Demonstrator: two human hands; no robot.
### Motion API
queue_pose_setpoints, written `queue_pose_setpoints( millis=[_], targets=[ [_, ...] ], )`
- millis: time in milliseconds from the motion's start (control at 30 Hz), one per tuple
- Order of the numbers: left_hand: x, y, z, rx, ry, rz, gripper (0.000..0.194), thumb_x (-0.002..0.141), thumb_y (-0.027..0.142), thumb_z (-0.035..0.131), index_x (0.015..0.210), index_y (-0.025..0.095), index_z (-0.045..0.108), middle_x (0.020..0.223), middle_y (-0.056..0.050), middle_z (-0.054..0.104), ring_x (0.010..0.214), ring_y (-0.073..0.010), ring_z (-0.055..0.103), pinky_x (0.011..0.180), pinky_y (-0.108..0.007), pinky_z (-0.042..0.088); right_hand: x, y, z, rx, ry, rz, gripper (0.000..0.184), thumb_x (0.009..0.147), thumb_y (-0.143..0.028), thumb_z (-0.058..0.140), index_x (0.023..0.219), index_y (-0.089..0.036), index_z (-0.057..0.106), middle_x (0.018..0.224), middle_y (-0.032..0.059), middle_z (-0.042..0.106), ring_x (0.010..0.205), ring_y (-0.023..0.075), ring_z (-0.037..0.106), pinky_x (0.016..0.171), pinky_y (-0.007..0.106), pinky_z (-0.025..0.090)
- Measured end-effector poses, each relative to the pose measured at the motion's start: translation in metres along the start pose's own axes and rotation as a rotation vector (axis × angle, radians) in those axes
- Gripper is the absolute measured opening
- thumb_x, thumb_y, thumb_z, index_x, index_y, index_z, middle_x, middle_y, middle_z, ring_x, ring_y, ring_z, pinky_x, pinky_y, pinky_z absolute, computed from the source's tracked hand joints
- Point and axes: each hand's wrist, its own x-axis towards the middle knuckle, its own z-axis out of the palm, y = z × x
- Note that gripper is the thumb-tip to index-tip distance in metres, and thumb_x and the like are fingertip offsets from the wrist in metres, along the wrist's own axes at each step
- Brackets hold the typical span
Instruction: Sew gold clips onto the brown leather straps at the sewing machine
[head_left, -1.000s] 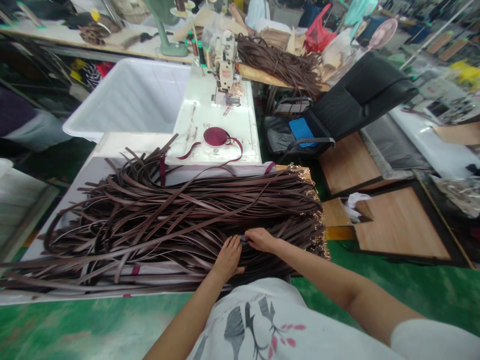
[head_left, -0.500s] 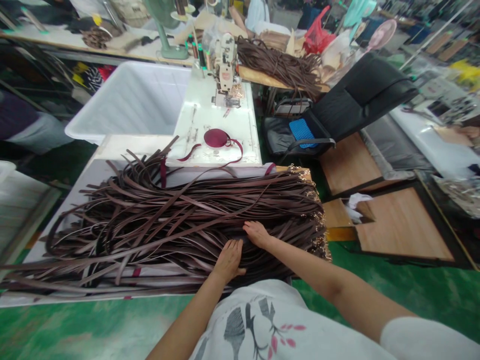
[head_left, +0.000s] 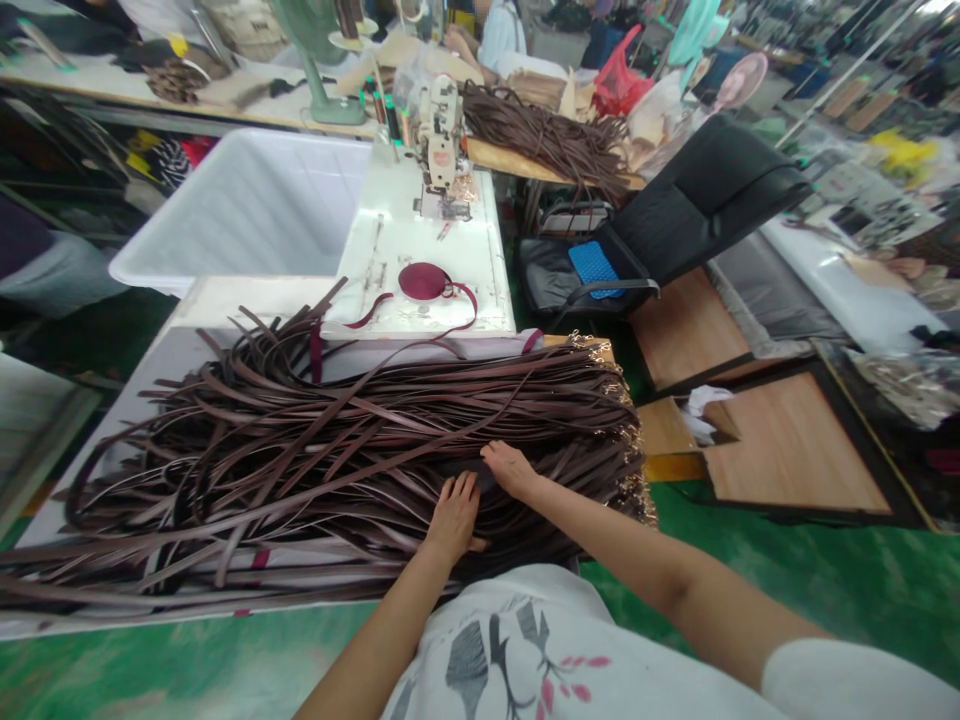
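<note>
Long dark brown straps (head_left: 360,410) lie in a thick heap, with small gold-coloured metal clasps (head_left: 634,450) at their right ends. My left hand (head_left: 454,515) curves over the near bundle, fingers on top and thumb apart on the near side. A dark band (head_left: 487,478) crosses this bundle between my two hands. Just right of the left hand, my right hand (head_left: 510,470) has its fingers bent down at the band's far edge. The fingertips are partly hidden against the dark straps.
Beyond the straps stands a sewing machine (head_left: 442,130) on a white table, with a maroon tape roll (head_left: 422,281) nearer me. A white bin (head_left: 240,200) stands left, a black chair (head_left: 697,200) right. More straps (head_left: 547,135) lie behind; cardboard (head_left: 802,440) is at right.
My right hand has gone from a pinch close beside the left fingers to the band's far edge, baring the dark band. The left hand stays on the bundle. The view has shifted slightly.
</note>
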Motion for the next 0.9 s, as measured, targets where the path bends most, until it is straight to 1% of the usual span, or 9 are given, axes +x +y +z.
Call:
queue_pose_setpoints(
  millis=[67,133,200,267,367,533,733,900],
  targets=[
    [0.000,-0.001,0.001,0.006,-0.009,0.036,0.060,0.076,0.060,0.057,0.115,0.014,0.052,0.127,-0.012,0.048,0.122,-0.0288,0.040,0.102,-0.051,0.028,0.008,-0.001,0.001,-0.036,0.052,0.038,0.019,0.092,-0.023,0.052,0.106,-0.013,0.057,0.107,0.0071,0.057,0.098,0.0192,0.056,0.080,0.037,0.050],
    [0.001,-0.001,0.001,0.015,-0.016,0.045,0.056,0.078,0.059,0.055,0.111,0.015,0.054,0.117,-0.010,0.054,0.115,-0.0270,0.046,0.100,-0.050,0.031,0.011,-0.001,0.003,-0.063,0.083,0.044,0.018,0.091,-0.022,0.053,0.105,-0.013,0.057,0.106,0.0067,0.058,0.098,0.0194,0.056,0.082,0.038,0.049],
    [0.000,-0.001,0.000,0.020,-0.016,0.041,0.052,0.080,0.058,0.053,0.109,0.015,0.055,0.111,-0.009,0.056,0.109,-0.0254,0.050,0.097,-0.049,0.034,0.011,-0.001,0.007,-0.082,0.100,0.035,0.017,0.091,-0.022,0.053,0.104,-0.013,0.057,0.103,0.0059,0.058,0.096,0.0189,0.057,0.082,0.038,0.049],
    [-0.001,0.000,-0.001,0.021,-0.008,0.040,0.051,0.081,0.057,0.053,0.109,0.015,0.055,0.108,-0.008,0.057,0.106,-0.0246,0.051,0.095,-0.048,0.036,0.009,0.000,0.009,-0.094,0.108,0.018,0.015,0.091,-0.022,0.053,0.102,-0.013,0.058,0.100,0.0052,0.059,0.094,0.0181,0.057,0.081,0.037,0.049],
    [-0.002,0.000,-0.003,0.017,0.004,0.041,0.051,0.081,0.057,0.052,0.109,0.015,0.055,0.108,-0.008,0.057,0.107,-0.0248,0.051,0.095,-0.048,0.036,0.007,0.003,0.010,-0.107,0.108,-0.013,0.014,0.091,-0.022,0.053,0.100,-0.013,0.058,0.098,0.0047,0.059,0.091,0.0173,0.057,0.080,0.036,0.049],
    [-0.004,0.000,-0.002,0.008,0.016,0.030,0.054,0.081,0.059,0.052,0.112,0.015,0.053,0.113,-0.010,0.055,0.110,-0.0257,0.049,0.096,-0.049,0.035,0.009,0.003,0.011,-0.110,0.104,-0.015,0.015,0.091,-0.022,0.052,0.101,-0.013,0.058,0.103,0.0058,0.058,0.097,0.0190,0.056,0.084,0.039,0.047],
    [-0.004,0.000,-0.002,0.007,0.019,0.022,0.061,0.078,0.062,0.054,0.115,0.015,0.052,0.120,-0.012,0.052,0.114,-0.0273,0.046,0.098,-0.050,0.033,0.011,0.005,0.012,-0.060,0.053,-0.070,0.014,0.091,-0.023,0.053,0.099,-0.013,0.059,0.102,0.0053,0.059,0.096,0.0186,0.056,0.083,0.038,0.048],
    [-0.005,0.000,-0.001,0.015,0.014,0.018,0.067,0.074,0.065,0.054,0.118,0.014,0.050,0.127,-0.013,0.048,0.117,-0.0281,0.044,0.101,-0.050,0.030,0.005,0.009,0.016,-0.008,0.026,-0.009,0.019,0.091,-0.027,0.053,0.103,-0.013,0.058,0.101,0.0057,0.060,0.091,0.0177,0.058,0.080,0.037,0.050]
  ],
)
